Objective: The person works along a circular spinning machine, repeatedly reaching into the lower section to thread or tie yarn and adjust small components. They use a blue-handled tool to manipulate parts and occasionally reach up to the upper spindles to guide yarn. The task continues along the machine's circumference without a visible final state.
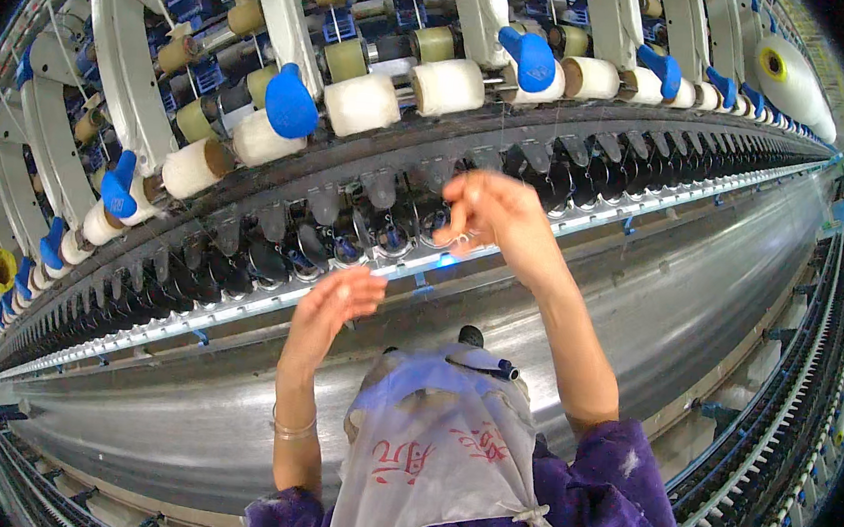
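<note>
At the far left, a spool with a yellow end (2,270) leans by the big machine. Next comes a blue handle (119,187), beside a fat white roller (193,168). Below the rollers, a long row of black parts (267,260) runs across, with a pale rail (175,327) along its front. The row is just past both hands.

The left hand (339,296) is near the rail. Its fingers lie side by side, a bit bent. It is blurry, so I cannot tell if it holds a thin thread. A bracelet (294,428) sits loose on that arm. It could catch on the rail if the arm reaches in too far.

In the middle is a pale apron (446,446). Its cloth could snag if the body leans in too close.

The right hand (487,209) is in front of the black row. Its fingers are curled, but I cannot tell if they pinch anything. If those parts spin, a finger could get hurt by touching one. A thread could snap if it is pulled hard.

At the far right is a big white spool (794,85).
</note>
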The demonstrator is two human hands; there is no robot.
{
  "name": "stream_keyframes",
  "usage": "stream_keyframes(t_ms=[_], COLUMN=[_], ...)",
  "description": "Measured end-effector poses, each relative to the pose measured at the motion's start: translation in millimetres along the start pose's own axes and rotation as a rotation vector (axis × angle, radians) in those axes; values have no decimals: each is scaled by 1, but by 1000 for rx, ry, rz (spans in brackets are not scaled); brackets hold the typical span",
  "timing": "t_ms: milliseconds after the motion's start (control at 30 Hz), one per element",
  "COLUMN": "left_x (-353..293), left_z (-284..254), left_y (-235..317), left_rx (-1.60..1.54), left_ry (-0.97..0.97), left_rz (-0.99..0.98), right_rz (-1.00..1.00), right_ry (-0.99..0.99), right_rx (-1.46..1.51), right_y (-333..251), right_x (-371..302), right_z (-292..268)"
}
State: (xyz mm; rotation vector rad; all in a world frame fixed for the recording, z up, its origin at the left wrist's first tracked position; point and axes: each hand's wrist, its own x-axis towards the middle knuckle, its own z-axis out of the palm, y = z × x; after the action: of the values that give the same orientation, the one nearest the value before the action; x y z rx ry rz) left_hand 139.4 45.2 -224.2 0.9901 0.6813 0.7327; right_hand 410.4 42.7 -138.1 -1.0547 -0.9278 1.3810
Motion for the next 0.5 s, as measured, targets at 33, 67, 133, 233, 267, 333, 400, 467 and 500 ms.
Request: stream_keyframes(t_ms=[33,67,133,233,267,333,400,467,500], left_x=[10,22,44,76,84,95,100,102,103], left_z=[10,20,39,53,51,47,43,42,43], left_y=[11,20,32,39,42,44,43,42,43], left_rx=[-79,-160,-242,-276,-304,-502,-392,-344,-343], left_ry=[6,13,45,164,209,-67,172,216,204], left_rz=[42,84,136,137,116,150,146,67,24], right_rz=[12,14,-32,128,190,162,46,-68,12], right_ry=[134,168,365,31,-40,-179,136,374,223], right_rx=[81,171,587,573,477,386,412,701,717], right_y=[-7,-16,-28,-27,-23,-19,-19,-26,-30], right_x=[12,24,45,48,43,37,35,42,50], right_z=[1,3,20,60,74,84,83,70,62])
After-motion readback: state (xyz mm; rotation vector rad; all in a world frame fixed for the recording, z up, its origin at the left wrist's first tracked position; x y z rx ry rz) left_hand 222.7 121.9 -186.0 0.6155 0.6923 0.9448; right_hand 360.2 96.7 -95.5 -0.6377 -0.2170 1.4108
